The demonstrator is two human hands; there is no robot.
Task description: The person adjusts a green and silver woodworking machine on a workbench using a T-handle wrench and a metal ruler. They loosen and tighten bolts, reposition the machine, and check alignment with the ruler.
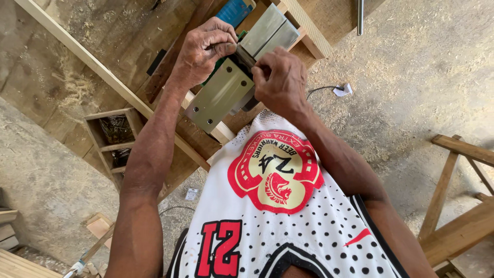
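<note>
Where your two hands meet over the planer (pixel 234 77), the part they work on is hidden behind your fingers, and the planer's far end is cut off by the top edge. Your left hand (pixel 203 49) pinches narrowly at the gap between the two metal soles. Your right hand (pixel 280 80) closes on the same spot from the other side. Sole up, the planer lies on the wooden tabletop (pixel 180 128), close to your chest.

A wooden workbench (pixel 170 56) stood on a dusty concrete floor (pixel 411 77) strewn with sawdust. Below the bench's edge sat a small open wooden box (pixel 110 136); well right of it leaned a timber frame (pixel 455 195). Daylight fell evenly.
</note>
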